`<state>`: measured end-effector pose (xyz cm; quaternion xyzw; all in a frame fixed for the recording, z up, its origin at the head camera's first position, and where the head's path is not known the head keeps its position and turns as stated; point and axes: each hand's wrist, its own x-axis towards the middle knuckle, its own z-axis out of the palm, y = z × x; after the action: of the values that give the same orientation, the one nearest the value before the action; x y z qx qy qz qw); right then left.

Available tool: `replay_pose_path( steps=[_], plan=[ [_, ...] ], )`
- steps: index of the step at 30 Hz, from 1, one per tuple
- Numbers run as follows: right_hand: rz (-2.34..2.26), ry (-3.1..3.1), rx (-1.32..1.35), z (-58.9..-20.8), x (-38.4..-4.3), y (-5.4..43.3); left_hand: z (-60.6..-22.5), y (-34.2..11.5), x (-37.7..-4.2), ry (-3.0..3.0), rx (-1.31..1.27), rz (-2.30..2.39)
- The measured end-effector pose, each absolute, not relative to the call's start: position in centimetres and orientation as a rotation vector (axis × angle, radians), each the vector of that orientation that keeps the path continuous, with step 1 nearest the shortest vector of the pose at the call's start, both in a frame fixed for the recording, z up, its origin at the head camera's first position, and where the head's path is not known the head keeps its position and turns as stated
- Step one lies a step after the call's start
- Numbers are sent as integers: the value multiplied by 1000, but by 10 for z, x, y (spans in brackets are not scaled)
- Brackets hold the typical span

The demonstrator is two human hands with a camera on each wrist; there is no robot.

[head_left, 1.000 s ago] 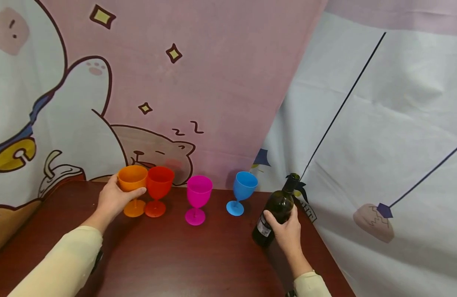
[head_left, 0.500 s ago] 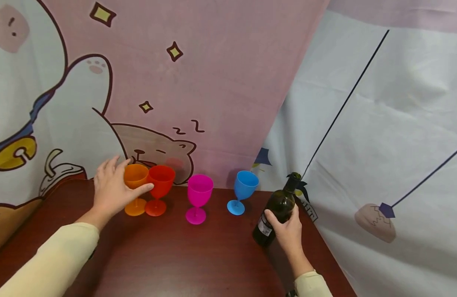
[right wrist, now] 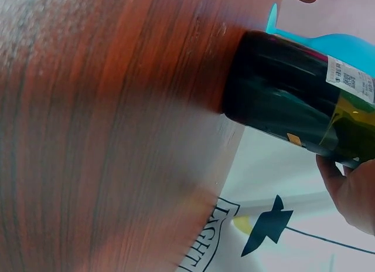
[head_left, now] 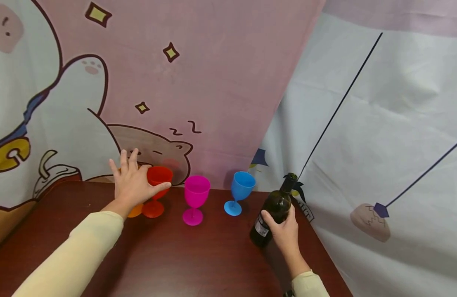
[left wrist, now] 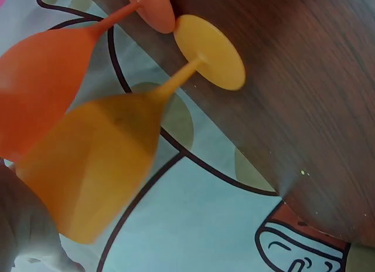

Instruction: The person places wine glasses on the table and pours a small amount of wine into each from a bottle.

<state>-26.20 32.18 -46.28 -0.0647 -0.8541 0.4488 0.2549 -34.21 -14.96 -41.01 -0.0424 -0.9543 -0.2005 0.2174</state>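
Observation:
My left hand [head_left: 133,185] is over the orange goblet [left wrist: 111,149] with its fingers spread, the thumb reaching across in front of the red goblet [head_left: 159,176]. Whether it touches the red one cannot be told. In the head view the hand hides most of the orange goblet; the left wrist view shows both goblets upright on the table, close together. My right hand [head_left: 286,233] grips a dark green wine bottle [head_left: 277,204] round its body, near the table's right side. The bottle's base is on or close to the table in the right wrist view.
A magenta goblet [head_left: 197,192] and a blue goblet [head_left: 243,185] stand between the hands on the brown table [head_left: 198,264]. A printed cloth [head_left: 221,82] with cartoon animals hangs along the back and right edges.
My left hand has let go of the orange goblet, spread its fingers and moved right towards the red one. The right hand and the bottle have stayed put.

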Motion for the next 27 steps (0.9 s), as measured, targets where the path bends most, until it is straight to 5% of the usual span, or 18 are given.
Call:
replay_pose_path(
  steps=[8, 16, 27],
  plan=[
    [1228, -2320, -161, -461, -262, 321, -411, -130, -325, -2603, -160, -512],
    [1234, -2321, -162, -462, -263, 320, -418, -112, -273, -2547, -258, -547],
    [1282, -2388, -131, -452, -262, 325, -440, -86, -218, -2562, -276, -1387]
  ],
)
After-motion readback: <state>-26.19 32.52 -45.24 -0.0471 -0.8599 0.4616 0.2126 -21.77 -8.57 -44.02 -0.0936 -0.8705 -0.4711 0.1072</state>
